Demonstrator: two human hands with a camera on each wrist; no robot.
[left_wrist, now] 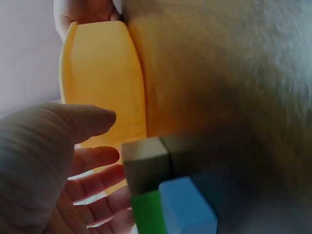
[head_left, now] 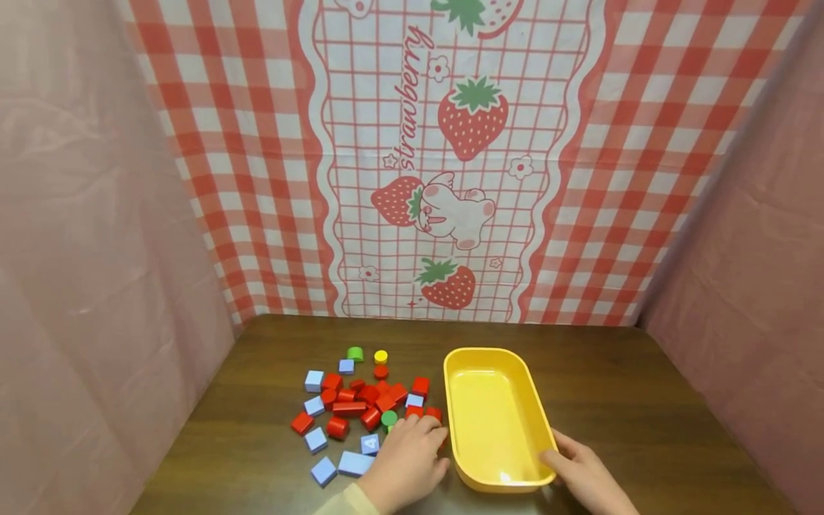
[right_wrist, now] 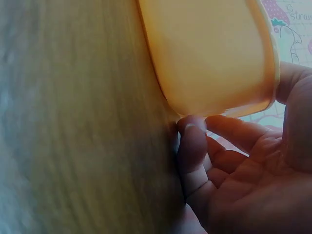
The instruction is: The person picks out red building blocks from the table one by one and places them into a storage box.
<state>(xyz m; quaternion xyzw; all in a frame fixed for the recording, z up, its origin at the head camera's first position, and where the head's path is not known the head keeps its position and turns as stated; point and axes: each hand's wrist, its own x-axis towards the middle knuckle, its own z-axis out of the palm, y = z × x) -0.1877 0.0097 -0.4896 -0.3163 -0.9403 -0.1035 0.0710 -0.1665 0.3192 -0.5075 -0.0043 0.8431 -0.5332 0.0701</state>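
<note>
A yellow plastic tub (head_left: 496, 422) stands on the table. My right hand (head_left: 586, 476) grips its near right corner, with the thumb over the rim and the fingers outside; in the right wrist view those fingers (right_wrist: 234, 131) curl beneath the corner. To the left of the tub, my left hand (head_left: 408, 458) reaches over the near right side of a spread of toy blocks, its fingers relaxed. Under it show a green round block (head_left: 389, 419) and a blue block marked 4 (head_left: 370, 443). A blue block (left_wrist: 187, 207) and a green one (left_wrist: 147, 212) lie beside its fingertips in the left wrist view.
Several red blocks (head_left: 350, 409) cluster mid-pile, with light blue cubes (head_left: 316, 440) around them. A long blue block (head_left: 356, 463) lies at the near side, a yellow disc (head_left: 381, 356) at the far side. A strawberry-print cloth (head_left: 473, 118) hangs behind the wooden table (head_left: 618, 400).
</note>
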